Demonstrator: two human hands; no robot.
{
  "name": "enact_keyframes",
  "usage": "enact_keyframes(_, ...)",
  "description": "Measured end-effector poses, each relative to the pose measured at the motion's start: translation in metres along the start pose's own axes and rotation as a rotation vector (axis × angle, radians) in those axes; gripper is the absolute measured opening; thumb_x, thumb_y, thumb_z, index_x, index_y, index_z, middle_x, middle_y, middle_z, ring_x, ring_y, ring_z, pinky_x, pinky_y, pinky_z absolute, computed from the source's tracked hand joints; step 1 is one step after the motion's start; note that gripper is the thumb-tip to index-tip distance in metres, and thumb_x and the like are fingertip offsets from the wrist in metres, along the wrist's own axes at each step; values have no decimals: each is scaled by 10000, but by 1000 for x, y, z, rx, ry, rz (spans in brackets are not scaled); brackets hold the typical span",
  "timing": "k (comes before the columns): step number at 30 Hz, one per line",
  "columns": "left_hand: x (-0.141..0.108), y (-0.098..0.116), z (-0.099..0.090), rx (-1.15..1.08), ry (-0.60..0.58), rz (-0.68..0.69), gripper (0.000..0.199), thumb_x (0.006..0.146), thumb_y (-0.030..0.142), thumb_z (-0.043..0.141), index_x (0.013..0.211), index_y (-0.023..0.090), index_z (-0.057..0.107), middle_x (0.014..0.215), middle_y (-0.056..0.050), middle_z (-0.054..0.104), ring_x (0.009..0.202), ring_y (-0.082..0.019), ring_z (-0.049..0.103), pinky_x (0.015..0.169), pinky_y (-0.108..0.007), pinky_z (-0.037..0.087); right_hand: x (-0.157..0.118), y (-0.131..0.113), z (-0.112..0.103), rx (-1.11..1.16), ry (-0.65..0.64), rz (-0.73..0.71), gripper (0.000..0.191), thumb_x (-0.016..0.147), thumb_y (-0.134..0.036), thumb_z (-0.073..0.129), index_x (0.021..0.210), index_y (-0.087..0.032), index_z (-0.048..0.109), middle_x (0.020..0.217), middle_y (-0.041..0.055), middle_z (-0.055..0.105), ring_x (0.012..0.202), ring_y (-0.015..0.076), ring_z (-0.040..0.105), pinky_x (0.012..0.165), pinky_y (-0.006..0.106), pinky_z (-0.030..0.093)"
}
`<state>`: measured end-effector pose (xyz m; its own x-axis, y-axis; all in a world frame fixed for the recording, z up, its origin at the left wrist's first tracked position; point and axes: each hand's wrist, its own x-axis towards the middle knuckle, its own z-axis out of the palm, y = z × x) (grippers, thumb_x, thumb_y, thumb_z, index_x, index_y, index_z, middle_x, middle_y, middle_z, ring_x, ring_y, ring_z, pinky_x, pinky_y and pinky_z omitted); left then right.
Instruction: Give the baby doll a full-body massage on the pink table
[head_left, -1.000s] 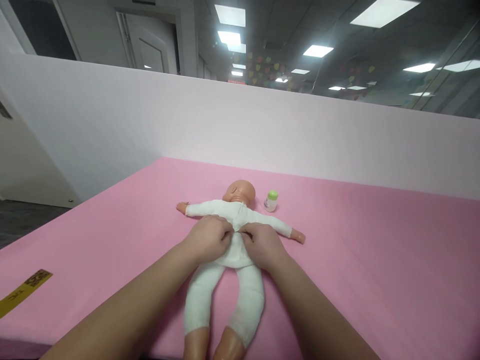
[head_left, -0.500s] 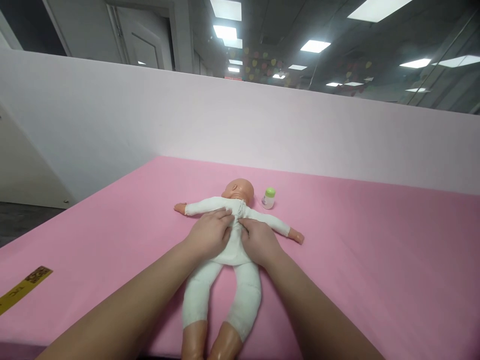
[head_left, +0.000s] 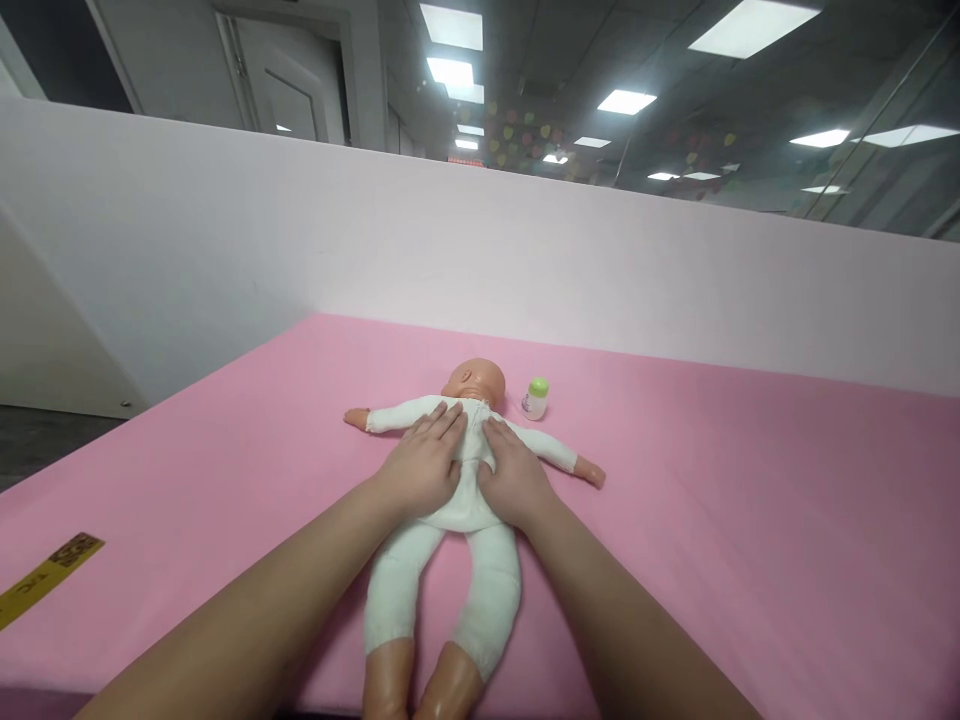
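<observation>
A baby doll [head_left: 469, 515] with a white cloth body lies face down, its bare head [head_left: 478, 380] turned to the left and pointing away from me. Its arms are spread out sideways and its legs reach toward me. My left hand [head_left: 425, 462] rests flat on the left side of the doll's back, fingers stretched toward the shoulder. On the right side of the back lies my right hand [head_left: 514, 477], also flat with its fingers extended. A strip of white cloth shows between the two hands. Neither hand grips anything.
A small clear jar [head_left: 535, 400] with a green lid stands right of the doll's head. The padded surface [head_left: 720, 540] is pink. A yellow tape strip [head_left: 49, 578] lies at the left. Behind runs a white low wall [head_left: 525, 260], with a mirror or glass above.
My fingers have straightened from a bent, gathered pose at the middle of the back to lying flat and extended. The cloth there looks smoother. The doll and jar stay in place.
</observation>
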<state>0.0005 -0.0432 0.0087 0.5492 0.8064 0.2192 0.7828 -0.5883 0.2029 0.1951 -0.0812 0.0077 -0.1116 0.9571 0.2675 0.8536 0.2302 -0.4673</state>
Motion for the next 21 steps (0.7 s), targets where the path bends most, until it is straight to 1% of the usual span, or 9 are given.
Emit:
enact_keyframes(3, 4, -1, 2, -7, -41, 22, 743, 939, 261, 416, 1676, 201, 350, 1702, -14, 168, 1647, -259, 151, 1381, -516, 194, 3, -3, -3, 14, -68, -31, 677, 911, -135, 542, 1581, -63, 479, 1640, 151, 439, 1550, 262, 367, 1305, 406, 254)
enact_keyframes(6, 10, -1, 1, -3, -64, 47, 710, 894, 264, 477, 1601, 199, 472, 1652, -60, 313, 1589, -280, 300, 1345, -526, 259, 3, -9, -9, 42, -108, -39, 628, 900, -127, 553, 1528, -142, 565, 1567, 123, 542, 1492, 259, 455, 1277, 410, 296)
enact_keyframes(8, 13, -1, 0, -7, -69, 59, 648, 870, 280, 520, 1509, 181, 568, 1588, -88, 415, 1520, -289, 397, 1316, -518, 309, 2, -10, -11, 57, -110, -34, 601, 901, -138, 564, 1500, -179, 594, 1528, 105, 584, 1457, 259, 495, 1253, 412, 329)
enact_keyframes(10, 14, -1, 0, -27, -54, 50, 627, 854, 285, 544, 1467, 169, 597, 1553, -101, 454, 1477, -287, 436, 1300, -507, 336, 2, -8, -10, 63, -78, -29, 595, 895, -148, 577, 1488, -170, 602, 1516, 108, 594, 1444, 263, 505, 1246, 409, 340)
enact_keyframes(13, 12, -5, 0, -74, -16, 3, 739, 844, 278, 536, 1576, 181, 488, 1625, -78, 355, 1531, -270, 365, 1327, -492, 318, 1, -1, -4, 77, 3, -7, 575, 885, -172, 588, 1457, -134, 624, 1481, 120, 618, 1408, 263, 537, 1231, 391, 365)
enact_keyframes(16, 9, -9, 0, -98, -18, -32, 876, 846, 299, 520, 1688, 190, 305, 1711, -26, 138, 1629, -260, 183, 1382, -485, 235, 2, 6, 3, 70, 72, 2, 576, 901, -232, 605, 1466, -121, 610, 1524, 128, 576, 1449, 273, 492, 1249, 406, 348)
enact_keyframes(18, 10, -12, 1, -100, -63, -49, 942, 852, 329, 507, 1726, 176, 190, 1723, -7, 28, 1655, -275, 80, 1396, -507, 182, 3, 7, 7, 54, 62, 15, 668, 929, -309, 619, 1550, -86, 514, 1634, 156, 441, 1541, 301, 367, 1286, 446, 285)
enact_keyframes(20, 12, -14, 1, -106, -133, -61, 979, 851, 356, 499, 1736, 153, 134, 1722, -10, 20, 1655, -298, 62, 1388, -528, 184, 5, 5, 7, 56, 0, 46, 759, 957, -377, 617, 1611, -53, 410, 1685, 187, 340, 1581, 327, 284, 1299, 483, 247)
enact_keyframes(21, 14, -15, 1, -112, -164, -63, 984, 848, 365, 500, 1736, 145, 137, 1721, -17, 49, 1650, -309, 85, 1380, -530, 206, 6, 3, 6, 65, -33, 55, 767, 965, -387, 613, 1621, -55, 393, 1684, 194, 339, 1580, 337, 283, 1297, 495, 244)
